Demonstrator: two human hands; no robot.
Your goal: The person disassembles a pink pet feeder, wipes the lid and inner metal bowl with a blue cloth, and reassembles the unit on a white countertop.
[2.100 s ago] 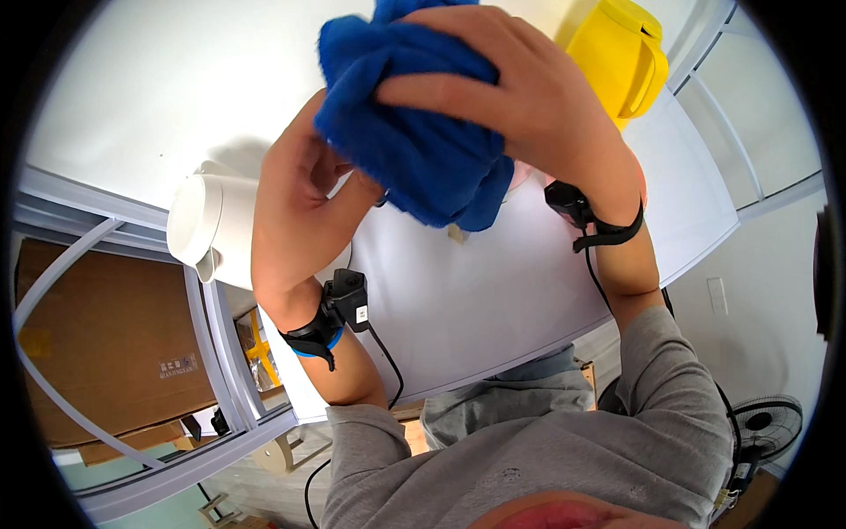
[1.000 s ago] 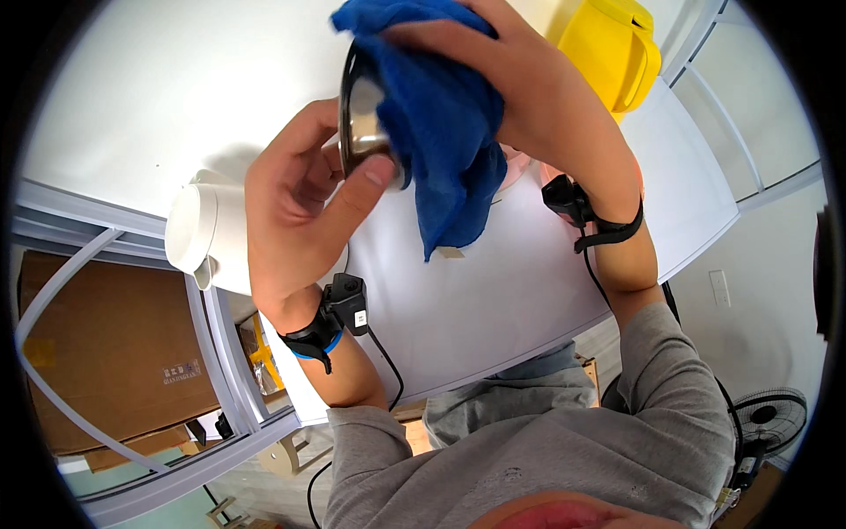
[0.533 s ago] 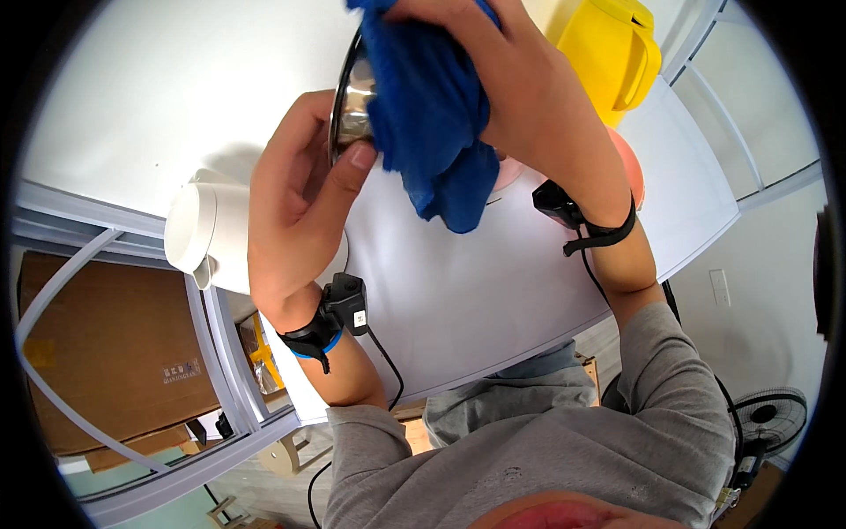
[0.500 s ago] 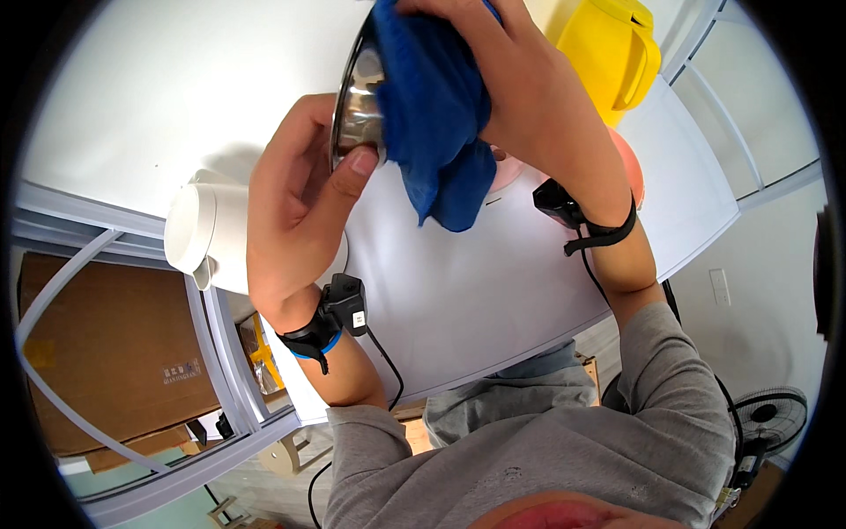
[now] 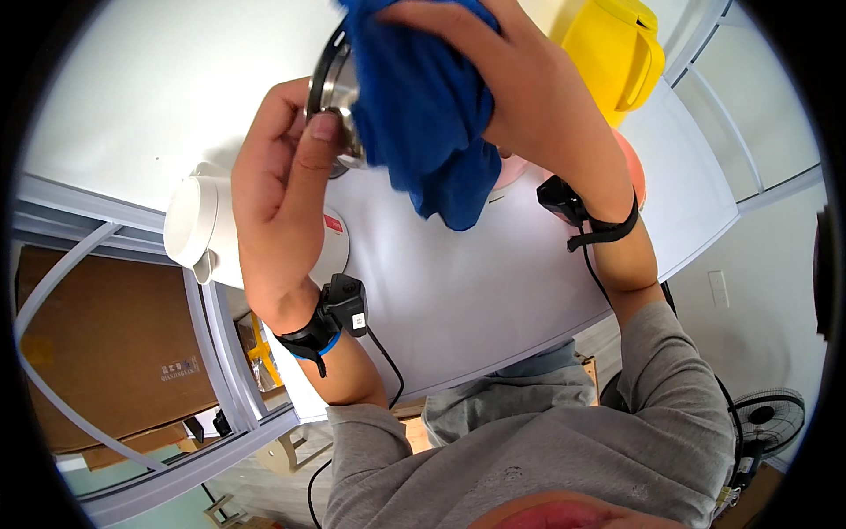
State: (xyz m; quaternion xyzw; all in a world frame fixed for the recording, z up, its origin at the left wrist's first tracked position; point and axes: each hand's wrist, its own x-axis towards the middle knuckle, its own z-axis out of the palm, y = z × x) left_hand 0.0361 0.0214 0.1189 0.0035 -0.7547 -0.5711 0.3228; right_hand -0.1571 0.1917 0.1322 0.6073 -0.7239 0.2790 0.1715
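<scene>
A shiny stainless steel bowl point(image 5: 340, 93) is held up on edge above the table. My left hand point(image 5: 286, 176) grips its rim, with the thumb on the near side and the fingers behind. My right hand point(image 5: 529, 88) holds a blue cloth point(image 5: 423, 115) against the bowl. The cloth hides most of the bowl's right side and hangs down in folds. Some of my right fingers are out of sight behind the cloth or past the upper edge.
A white lidded pitcher point(image 5: 198, 225) stands left of my left forearm. At the far right is a yellow pitcher point(image 5: 608, 53). A pink round thing point(image 5: 632, 163) is partly hidden behind my right wrist. Black cables point(image 5: 385, 357) run from both wrists across the white table point(image 5: 467, 300).
My left hand and the bowl have shifted slightly left, and the bowl has turned. The upper part of the cloth has moved left with my right fingers.
</scene>
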